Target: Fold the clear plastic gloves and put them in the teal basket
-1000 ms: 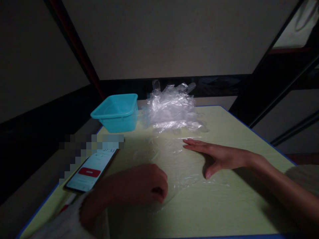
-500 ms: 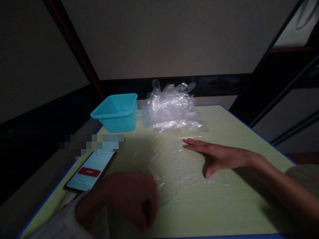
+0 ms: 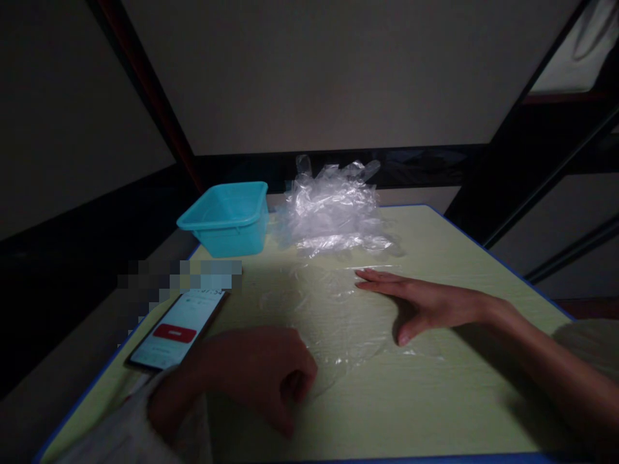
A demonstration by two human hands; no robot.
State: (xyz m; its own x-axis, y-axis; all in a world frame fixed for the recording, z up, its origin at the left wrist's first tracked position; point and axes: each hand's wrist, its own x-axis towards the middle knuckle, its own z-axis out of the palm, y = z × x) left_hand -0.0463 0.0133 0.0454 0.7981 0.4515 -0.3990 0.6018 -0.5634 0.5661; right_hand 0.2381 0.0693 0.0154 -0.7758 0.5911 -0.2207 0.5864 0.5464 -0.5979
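Note:
A clear disposable plastic glove (image 3: pixel 343 316) lies spread on the table, its outline faint against the yellow-green top. My right hand (image 3: pixel 425 306) rests on the glove's right side, fingers stretched out and thumb apart, gripping nothing. Over the glove's lower left edge is my left hand (image 3: pixel 261 370), its fingers loosely curled and the thumb hanging away from them. I see nothing between those fingers, though part of the hand is in shadow. Behind the glove sits a heap of crinkled clear plastic gloves (image 3: pixel 333 209).
A turquoise plastic basket (image 3: pixel 232 238) stands at the back left of the table (image 3: pixel 474 399). A phone (image 3: pixel 176 328) with a lit screen lies near the left edge, partly behind my left wrist. A pale panel (image 3: pixel 314 77) rises behind the table.
My left hand has shifted slightly up and to the right, and its thumb and fingers have parted more. My right hand stays in place on the glove.

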